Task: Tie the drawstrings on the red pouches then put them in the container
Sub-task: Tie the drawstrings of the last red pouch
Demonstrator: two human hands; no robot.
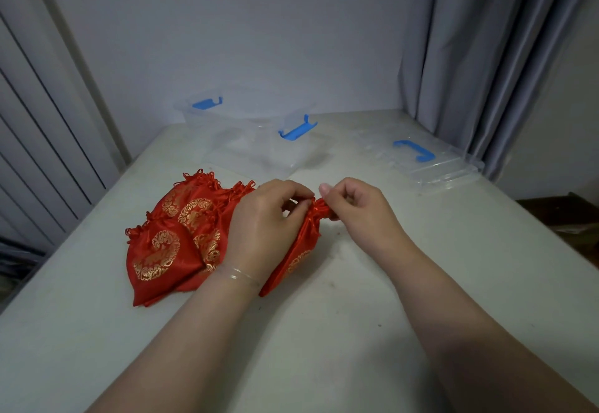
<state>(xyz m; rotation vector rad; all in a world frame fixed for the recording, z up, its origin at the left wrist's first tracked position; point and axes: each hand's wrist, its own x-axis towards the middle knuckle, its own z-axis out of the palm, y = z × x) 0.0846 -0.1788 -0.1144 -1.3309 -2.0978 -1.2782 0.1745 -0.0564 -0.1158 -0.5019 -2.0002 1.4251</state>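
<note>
While your left hand (265,218) and right hand (353,208) pinch the gathered neck of the red pouch (301,247) on the table (356,331), pull cords evenly; container (259,140) waits behind.

Red pouches (168,244) bear gold medallions; clear container (252,140) has blue clips.

One clear container (259,140), one lid (421,163), four red pouches (152,260), two hands (262,221).
</note>
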